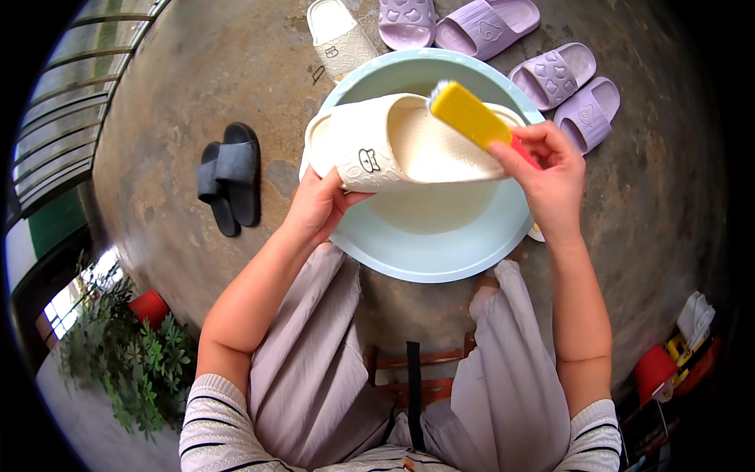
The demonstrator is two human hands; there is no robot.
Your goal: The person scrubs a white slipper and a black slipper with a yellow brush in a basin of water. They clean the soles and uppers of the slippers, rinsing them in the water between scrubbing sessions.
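Observation:
A cream slide slipper with a small bear outline lies sideways above a pale blue basin. My left hand grips it near the toe end, thumb on the strap side and fingers beneath. In my right hand is a scrub brush with a yellow head and red handle, held over the slipper's footbed at the heel half. The white bristles show at the brush's far left tip; whether they touch the footbed I cannot tell. Cloudy water stands in the basin below the slipper.
Beyond the basin lie another cream slipper and several lilac slippers. A dark pair of slides rests on the concrete floor at left. Nearer are a leafy plant, a red pot and, at right, a red container.

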